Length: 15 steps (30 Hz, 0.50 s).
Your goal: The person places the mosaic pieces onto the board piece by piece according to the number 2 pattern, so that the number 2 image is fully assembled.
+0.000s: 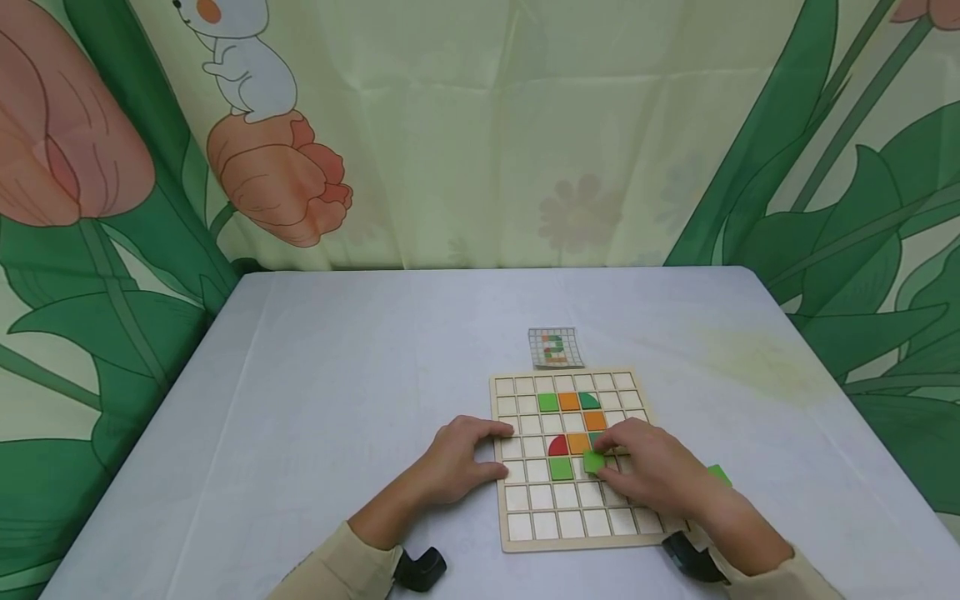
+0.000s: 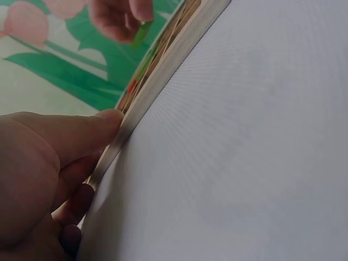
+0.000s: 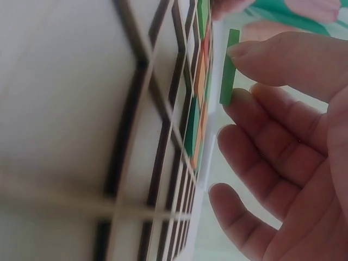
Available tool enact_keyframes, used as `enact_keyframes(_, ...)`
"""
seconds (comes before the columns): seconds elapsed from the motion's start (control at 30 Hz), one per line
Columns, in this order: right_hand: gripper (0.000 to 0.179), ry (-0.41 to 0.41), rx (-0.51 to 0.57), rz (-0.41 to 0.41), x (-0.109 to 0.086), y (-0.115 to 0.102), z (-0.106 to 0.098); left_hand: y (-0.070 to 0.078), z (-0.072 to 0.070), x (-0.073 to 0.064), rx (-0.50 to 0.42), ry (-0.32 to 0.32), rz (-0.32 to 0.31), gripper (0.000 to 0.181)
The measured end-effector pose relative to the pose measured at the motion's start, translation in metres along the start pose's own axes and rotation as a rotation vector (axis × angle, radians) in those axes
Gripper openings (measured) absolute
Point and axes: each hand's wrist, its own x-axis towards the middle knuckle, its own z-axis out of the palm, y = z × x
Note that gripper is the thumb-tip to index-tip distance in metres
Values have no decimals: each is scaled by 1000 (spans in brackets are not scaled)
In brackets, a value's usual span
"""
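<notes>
A wooden grid board lies on the table, several coloured tiles in its cells. My left hand touches the board's left edge, thumb and forefinger apart along it. Over the grid, my right hand pinches a green square tile between thumb and forefinger. In the right wrist view that tile is edge-on, clear of the board. Below the red quarter-round tile sits another green tile. Orange tiles and a dark green rounded tile fill other cells. My right fingers partly cover a teal tile.
Behind the board lies a small pattern card with a printed grid. A loose green piece shows beside my right wrist, partly hidden. The white-covered table extends to a printed curtain at the back.
</notes>
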Motion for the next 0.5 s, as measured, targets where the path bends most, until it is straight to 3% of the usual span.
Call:
enact_keyframes(0.13,18,-8,-8,-58,1,-5,4,-1,0,0,-4,2,1,47)
enact_keyframes(0.5,17,-52,-18,-99,2,-14,14,-1,0,0,-6,0,-2,47)
